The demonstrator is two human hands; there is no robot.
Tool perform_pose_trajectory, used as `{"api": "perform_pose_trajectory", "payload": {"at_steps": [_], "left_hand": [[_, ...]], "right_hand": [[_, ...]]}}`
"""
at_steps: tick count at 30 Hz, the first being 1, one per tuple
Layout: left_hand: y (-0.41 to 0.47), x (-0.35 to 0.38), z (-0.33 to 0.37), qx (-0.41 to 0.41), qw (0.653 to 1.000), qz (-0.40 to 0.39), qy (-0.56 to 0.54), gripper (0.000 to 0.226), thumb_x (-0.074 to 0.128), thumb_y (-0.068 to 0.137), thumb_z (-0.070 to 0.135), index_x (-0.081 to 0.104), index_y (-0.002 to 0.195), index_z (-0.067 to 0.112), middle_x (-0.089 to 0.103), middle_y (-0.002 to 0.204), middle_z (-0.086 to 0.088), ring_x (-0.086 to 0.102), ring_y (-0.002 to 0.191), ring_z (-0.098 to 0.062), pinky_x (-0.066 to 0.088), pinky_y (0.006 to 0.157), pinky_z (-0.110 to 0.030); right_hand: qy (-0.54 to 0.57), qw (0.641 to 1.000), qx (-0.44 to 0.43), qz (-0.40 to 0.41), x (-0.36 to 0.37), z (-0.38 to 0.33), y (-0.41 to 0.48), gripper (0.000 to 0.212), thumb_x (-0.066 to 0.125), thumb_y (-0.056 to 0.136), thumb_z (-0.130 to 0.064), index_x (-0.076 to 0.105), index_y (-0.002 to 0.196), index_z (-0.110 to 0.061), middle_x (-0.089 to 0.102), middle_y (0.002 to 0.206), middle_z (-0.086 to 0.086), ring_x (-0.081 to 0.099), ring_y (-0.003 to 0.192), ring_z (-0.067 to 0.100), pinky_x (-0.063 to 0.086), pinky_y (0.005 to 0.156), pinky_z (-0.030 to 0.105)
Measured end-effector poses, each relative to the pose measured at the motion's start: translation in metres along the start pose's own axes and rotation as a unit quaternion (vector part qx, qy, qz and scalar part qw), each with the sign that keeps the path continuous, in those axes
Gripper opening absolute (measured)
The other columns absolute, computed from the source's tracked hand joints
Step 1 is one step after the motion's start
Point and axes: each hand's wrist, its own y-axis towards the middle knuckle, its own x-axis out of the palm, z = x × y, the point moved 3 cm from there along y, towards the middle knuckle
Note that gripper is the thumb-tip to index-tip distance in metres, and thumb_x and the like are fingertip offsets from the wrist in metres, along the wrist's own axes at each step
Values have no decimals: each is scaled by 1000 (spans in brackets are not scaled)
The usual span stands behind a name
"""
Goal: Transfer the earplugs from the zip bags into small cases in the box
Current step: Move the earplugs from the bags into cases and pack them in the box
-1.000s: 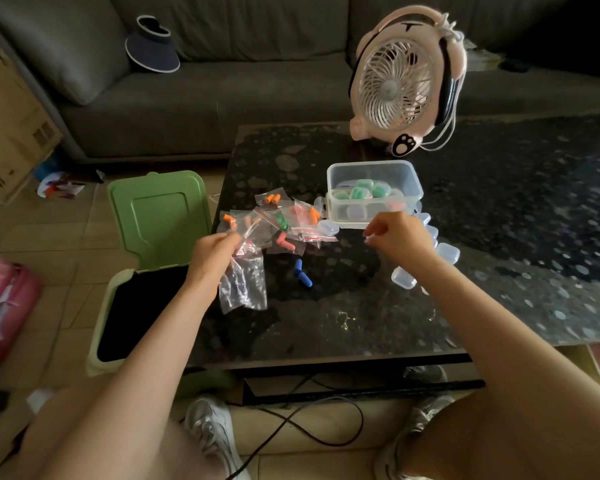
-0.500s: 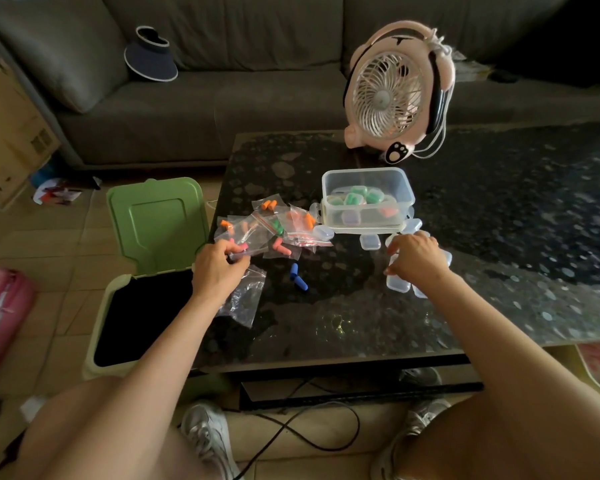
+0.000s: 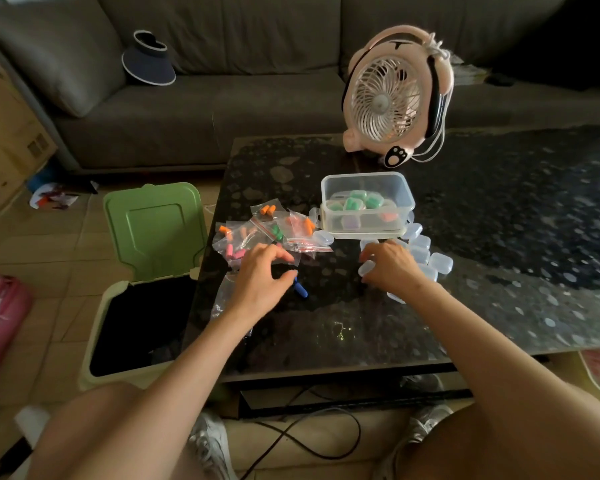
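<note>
Several zip bags (image 3: pixel 274 233) with orange, pink and green earplugs lie on the dark table left of a clear plastic box (image 3: pixel 400 192) that holds filled small cases. Two blue earplugs (image 3: pixel 300 289) lie loose on the table. My left hand (image 3: pixel 260 280) hovers just left of them, thumb and fingers spread, holding nothing. An empty zip bag (image 3: pixel 224 289) lies under my left wrist. My right hand (image 3: pixel 390 265) rests on a cluster of empty clear cases (image 3: pixel 430 259), its fingers curled round one clear case (image 3: pixel 366 268).
A pink desk fan (image 3: pixel 392 98) stands behind the box. A green bin (image 3: pixel 104 327) with its lid up sits against the table's left edge. A grey sofa (image 3: pixel 222 109) with a visor hat runs along the back. Cables cross the floor below.
My left hand has let go of the empty bag and moved right, towards the blue earplugs. My right hand has come down from mid-air onto the empty cases.
</note>
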Motion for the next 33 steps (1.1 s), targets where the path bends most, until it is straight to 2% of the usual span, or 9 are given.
{"api": "perform_pose_trajectory", "payload": {"at_steps": [2,4,6,9,15,19,24,28,33], "left_hand": [[0,7,2,20,1000,-11,-6,20,68,82,13,61,101,14,54,113,-1,50,113,-15,42,98,-30],[-1,12,5,41,999,-14,-3,27,71,80,13,60,105,14,55,114,-1,50,112,-14,43,97,-31],[-3,14,9,72,997,-9,0,39,75,77,14,57,111,13,55,116,-1,49,112,-14,42,95,-26],[-6,12,19,120,992,15,-34,44,78,74,17,54,110,11,54,112,4,51,105,-12,41,84,-14],[-9,7,28,117,987,51,-99,39,77,75,16,53,105,14,60,107,-2,60,92,-12,50,76,-16],[-10,5,29,134,983,77,-95,34,74,79,16,56,106,7,59,106,-3,61,91,-15,54,75,-21],[-11,6,26,166,982,74,-46,24,73,79,8,59,98,5,62,97,-5,59,87,-14,49,75,-17],[-7,9,19,135,988,56,-48,29,76,75,8,57,97,6,59,94,-2,58,83,-12,48,71,-12],[-3,4,18,150,988,26,-14,33,76,76,9,59,104,9,62,103,-3,60,90,-11,54,77,-24]], "right_hand": [[18,1000,-10,-16,2,-8,1,28,67,81,-19,65,109,-19,60,115,8,56,105,25,47,81,32],[124,991,-10,-54,-1,-21,-2,33,73,79,-21,65,111,-17,63,110,7,59,98,19,52,83,30],[326,937,2,-127,-6,-38,-10,34,73,80,-15,63,113,-13,66,105,10,63,90,17,54,80,28],[540,812,-7,-219,-13,-61,-25,29,66,84,-7,61,112,-13,67,100,13,67,92,22,55,88,37],[623,735,-13,-269,-17,-69,-31,43,68,74,-16,57,115,-7,68,100,11,67,92,22,57,83,33],[631,725,-22,-276,-13,-70,-32,30,66,74,-17,61,103,-10,67,98,10,65,91,21,53,88,33],[646,707,-7,-288,-1,-69,-32,15,59,88,-7,61,104,-7,67,98,12,67,88,22,56,84,32],[650,708,18,-274,4,-67,-31,19,61,88,-10,60,106,-5,66,100,14,66,87,23,57,82,31],[630,734,11,-254,4,-66,-24,25,66,85,-8,61,109,-5,66,102,16,66,94,26,56,84,34]]}}
